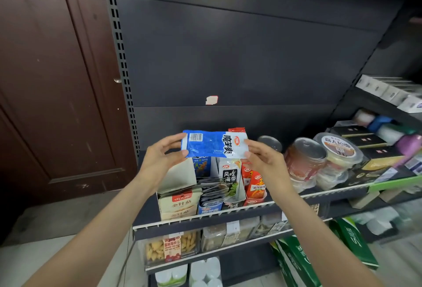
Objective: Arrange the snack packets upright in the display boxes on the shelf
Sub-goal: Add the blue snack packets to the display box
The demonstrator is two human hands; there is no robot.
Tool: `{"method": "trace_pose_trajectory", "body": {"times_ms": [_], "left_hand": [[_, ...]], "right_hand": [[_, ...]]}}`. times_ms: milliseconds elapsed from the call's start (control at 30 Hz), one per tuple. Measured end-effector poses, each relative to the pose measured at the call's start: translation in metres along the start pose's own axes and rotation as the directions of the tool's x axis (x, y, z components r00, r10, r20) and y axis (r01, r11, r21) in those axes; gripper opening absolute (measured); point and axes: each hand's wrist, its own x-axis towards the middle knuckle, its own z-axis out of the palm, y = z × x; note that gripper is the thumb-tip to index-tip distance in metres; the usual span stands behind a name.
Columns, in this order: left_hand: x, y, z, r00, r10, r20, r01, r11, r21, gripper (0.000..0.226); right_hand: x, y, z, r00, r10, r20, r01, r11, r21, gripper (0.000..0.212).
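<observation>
From the head camera, the person is holding a blue-and-white snack packet (214, 144) lying sideways in the air, just above the row of display boxes on the shelf (205, 214). The left hand (159, 158) is pinching the packet's left end, the one with the barcode, between thumb and fingertips. The right hand (265, 161) is pinching the right end the same way, so both hands are grasping the packet and neither is free.

Judging by the row below, the work is partly done. The beige box (177, 204) at the left is holding packets standing fairly upright. The blue box (209, 204) beside it is showing grey packets slumped forward and overlapping, so those still need standing up. The white-and-green box (231, 192) and the red box (254, 189) to its right are looking tidier, with fronts facing out. The held packet is not yet in any box; it probably belongs in the blue one, whose raised back flap is matching its colour.

On the writing: the held packet is carrying large characters reading 魔芋爽, with a small red oval logo next to them. The white-and-green packets are reading 风吃海带. The beige box is showing 金针菇 under a red tab. The red packets have white lettering that is too small to make out with confidence. Further right, a round lidded tub (339, 147) is bearing bold characters that are blurred here.
</observation>
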Motion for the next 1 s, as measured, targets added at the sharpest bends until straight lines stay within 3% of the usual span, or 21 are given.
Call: {"method": "trace_pose_trajectory", "body": {"times_ms": [100,300,400,500,567,767,833,900,1000], "left_hand": [[-0.007,0.005,0.004,0.996,0.089,-0.004,-0.089,0.995,0.040,0.048],[-0.012,0.001,0.000,0.995,0.097,0.008,-0.097,0.992,0.079,0.055],[-0.008,-0.004,-0.003,0.999,0.030,-0.012,-0.030,0.997,0.065,0.053],[-0.001,-0.010,-0.004,0.996,-0.087,0.005,0.087,0.994,-0.068,0.046],[0.005,-0.013,-0.002,0.984,-0.177,0.016,0.178,0.976,-0.125,0.041],[0.017,-0.016,0.006,0.948,-0.319,0.016,0.319,0.947,-0.038,0.018],[0.021,-0.016,0.009,0.955,-0.295,-0.027,0.296,0.953,0.058,0.015],[0.027,-0.017,0.008,0.985,-0.141,-0.103,0.168,0.922,0.347,0.020],[0.033,-0.023,-0.001,0.998,0.065,-0.019,-0.028,0.658,0.753,0.039]], "right_hand": [[-0.004,0.002,0.000,0.998,-0.053,0.034,0.055,0.998,-0.034,0.049],[-0.007,0.004,-0.003,0.991,-0.065,0.115,0.070,0.997,-0.044,0.060],[-0.005,0.005,-0.003,0.991,-0.066,0.119,0.074,0.995,-0.063,0.047],[0.000,0.003,-0.005,0.986,-0.086,0.142,0.092,0.995,-0.036,0.041],[0.005,0.000,-0.006,0.979,-0.159,0.130,0.177,0.974,-0.142,0.040],[0.034,0.002,0.001,0.923,-0.383,0.027,0.349,0.809,-0.474,0.015],[0.045,0.001,0.004,0.908,-0.415,0.055,0.378,0.759,-0.530,0.010],[0.057,0.001,0.007,0.901,-0.425,0.092,0.390,0.697,-0.601,0.012],[0.073,0.004,0.011,0.898,-0.416,0.142,0.390,0.604,-0.695,0.013]]}}
